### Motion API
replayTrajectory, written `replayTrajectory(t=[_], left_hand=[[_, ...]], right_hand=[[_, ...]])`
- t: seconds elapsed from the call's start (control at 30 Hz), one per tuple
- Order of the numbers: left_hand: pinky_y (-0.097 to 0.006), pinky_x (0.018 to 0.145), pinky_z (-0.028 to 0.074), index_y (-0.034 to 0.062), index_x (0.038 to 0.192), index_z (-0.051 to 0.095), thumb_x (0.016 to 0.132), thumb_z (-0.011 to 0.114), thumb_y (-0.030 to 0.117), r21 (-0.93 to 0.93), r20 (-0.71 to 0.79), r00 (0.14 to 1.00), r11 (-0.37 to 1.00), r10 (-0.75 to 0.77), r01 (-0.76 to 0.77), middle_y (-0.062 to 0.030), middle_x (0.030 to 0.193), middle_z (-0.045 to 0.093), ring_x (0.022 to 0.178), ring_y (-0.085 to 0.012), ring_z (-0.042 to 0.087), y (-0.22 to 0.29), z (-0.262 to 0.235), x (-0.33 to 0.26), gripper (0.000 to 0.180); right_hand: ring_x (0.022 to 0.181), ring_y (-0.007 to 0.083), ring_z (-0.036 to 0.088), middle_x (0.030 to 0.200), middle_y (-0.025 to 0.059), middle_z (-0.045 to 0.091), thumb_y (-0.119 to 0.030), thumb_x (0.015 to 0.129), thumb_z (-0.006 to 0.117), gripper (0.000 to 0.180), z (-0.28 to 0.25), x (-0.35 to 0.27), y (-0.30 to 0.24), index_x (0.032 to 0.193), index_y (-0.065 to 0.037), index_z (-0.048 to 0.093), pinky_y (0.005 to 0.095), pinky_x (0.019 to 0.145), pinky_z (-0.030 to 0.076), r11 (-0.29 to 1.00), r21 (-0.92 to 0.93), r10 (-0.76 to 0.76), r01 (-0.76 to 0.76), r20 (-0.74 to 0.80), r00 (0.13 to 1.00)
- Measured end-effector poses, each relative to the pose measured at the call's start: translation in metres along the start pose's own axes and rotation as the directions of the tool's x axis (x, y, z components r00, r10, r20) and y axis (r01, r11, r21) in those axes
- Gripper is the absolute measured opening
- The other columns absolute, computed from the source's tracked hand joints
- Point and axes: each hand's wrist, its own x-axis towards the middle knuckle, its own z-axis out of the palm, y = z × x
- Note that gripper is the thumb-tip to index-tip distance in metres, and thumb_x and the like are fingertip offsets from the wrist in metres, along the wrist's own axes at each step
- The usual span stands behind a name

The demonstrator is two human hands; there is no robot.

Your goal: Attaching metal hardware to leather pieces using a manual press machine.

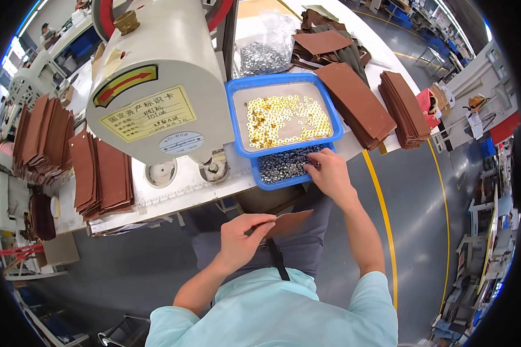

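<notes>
My left hand (243, 237) pinches one end of a brown leather-like piece (295, 222) above my lap; it looks light and flexible, so an edge grip should do. My right hand (331, 173) curls into small dark metal pieces (281, 165), probably hard and slippery, best taken by fingertips; I can't tell whether it grips any.

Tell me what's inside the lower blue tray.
Small dark, shiny pieces lie in the lower tray; the right hand hides some. The upper tray covers its far part from view.
</notes>
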Motion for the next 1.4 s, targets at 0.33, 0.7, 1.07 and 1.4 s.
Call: replayTrajectory(t=[0.33, 0.7, 1.07, 1.4], left_hand=[[-0.028, 0.061, 0.057, 0.0079, 0.095, 0.073, 0.068, 0.080, 0.003, 0.344, 0.065, 0.639, 0.584, 0.766, -0.735, -0.0041, 0.092, 0.071, 0.078, -0.0195, 0.072, 0.001, -0.005, 0.009, 0.029], [-0.027, 0.060, 0.055, 0.0084, 0.094, 0.074, 0.072, 0.080, 0.008, 0.320, 0.165, 0.556, 0.489, 0.815, -0.811, -0.0022, 0.091, 0.073, 0.078, -0.0179, 0.072, 0.010, -0.004, 0.013, 0.023], [-0.025, 0.059, 0.055, 0.0113, 0.098, 0.078, 0.072, 0.082, 0.008, 0.321, 0.197, 0.551, 0.478, 0.811, -0.818, -0.0016, 0.098, 0.071, 0.082, -0.0175, 0.072, 0.008, -0.003, 0.006, 0.026], [-0.026, 0.058, 0.056, 0.0091, 0.095, 0.078, 0.068, 0.081, 0.003, 0.313, 0.157, 0.555, 0.492, 0.817, -0.813, -0.0017, 0.090, 0.067, 0.078, -0.0185, 0.071, 0.007, -0.003, 0.005, 0.028]], right_hand=[[0.081, 0.0345, 0.069, 0.090, 0.0144, 0.069, -0.010, 0.085, 0.074, 0.010, 0.007, 0.005, 0.000, 0.093, -0.005, 0.078, 0.0425, 0.074, 0.056, 1.000, 0.006, -0.028, 0.028, 0.004, 1.000], [0.075, 0.0058, 0.065, 0.085, 0.0034, 0.074, -0.001, 0.086, 0.079, 0.011, -0.057, -0.036, -0.067, 0.096, 0.001, 0.078, 0.0216, 0.068, 0.053, 0.456, 0.704, -0.203, -0.544, 0.678, 0.706], [0.080, 0.0095, 0.066, 0.088, 0.0047, 0.072, 0.002, 0.085, 0.079, 0.012, -0.050, -0.037, -0.068, 0.096, 0.004, 0.076, 0.0232, 0.072, 0.052, 0.383, 0.482, -0.220, -0.788, 0.876, 0.429], [0.073, 0.0080, 0.064, 0.085, 0.0031, 0.073, -0.003, 0.085, 0.080, 0.008, -0.049, -0.037, -0.075, 0.092, 0.001, 0.078, 0.0228, 0.065, 0.049, 0.344, 0.421, -0.127, -0.839, 0.907, 0.402]])
